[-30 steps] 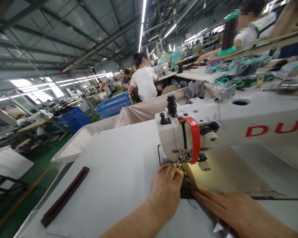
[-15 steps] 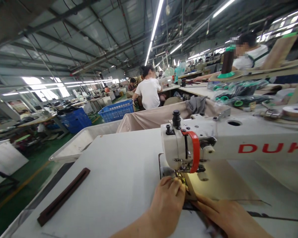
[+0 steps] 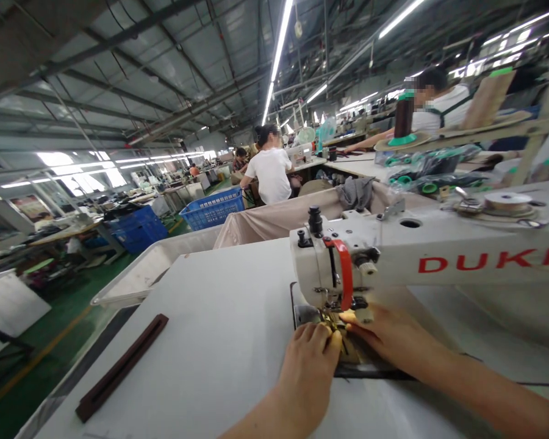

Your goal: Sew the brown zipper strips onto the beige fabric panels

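A white sewing machine [image 3: 416, 250] with a red guard stands at the right, its needle area lit. My left hand [image 3: 308, 366] lies at the front left of the needle, fingers curled and pressed together; what they hold, if anything, is hidden. My right hand [image 3: 391, 335] reaches in from the right, just under the machine head, its fingertips near the needle plate and close to my left fingers. Whether anything is between its fingers I cannot make out. A dark brown strip with a long slot [image 3: 121, 369] lies on the white table [image 3: 219, 305] at the left.
Behind the table are a white bin [image 3: 155, 268], a cloth-lined bin [image 3: 274, 213] and a blue basket [image 3: 213, 208]. Thread spools [image 3: 403, 119] stand above the machine. A person in white [image 3: 269, 171] sits ahead; another [image 3: 443, 103] is at the right.
My right hand has moved up and inward, from the table edge of the needle plate to beneath the machine head. My left hand stays nearly in place. The view has shifted slightly.
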